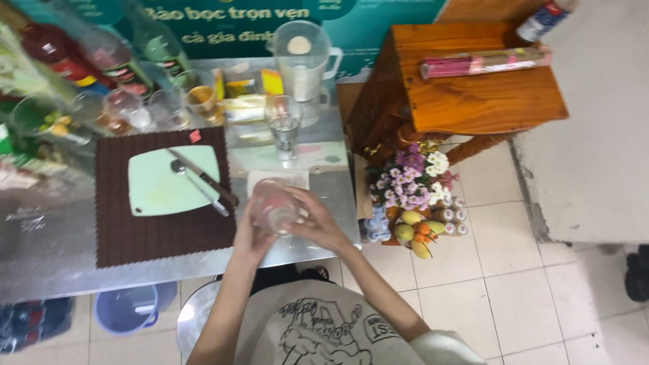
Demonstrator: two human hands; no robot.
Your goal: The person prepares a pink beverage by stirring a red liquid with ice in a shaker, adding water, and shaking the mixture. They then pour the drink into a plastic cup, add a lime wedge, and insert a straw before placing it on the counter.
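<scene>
Clear glass cup (272,208) clasped between both hands, left hand (249,238), right hand (319,226), above steel counter (61,257)

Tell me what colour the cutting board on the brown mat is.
The cutting board is pale mint green, seen in the head view.

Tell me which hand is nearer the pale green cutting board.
Left. The left hand grips the clear cup's side just right of the cutting board. The right hand holds the cup's far side, farther from the board.
</scene>
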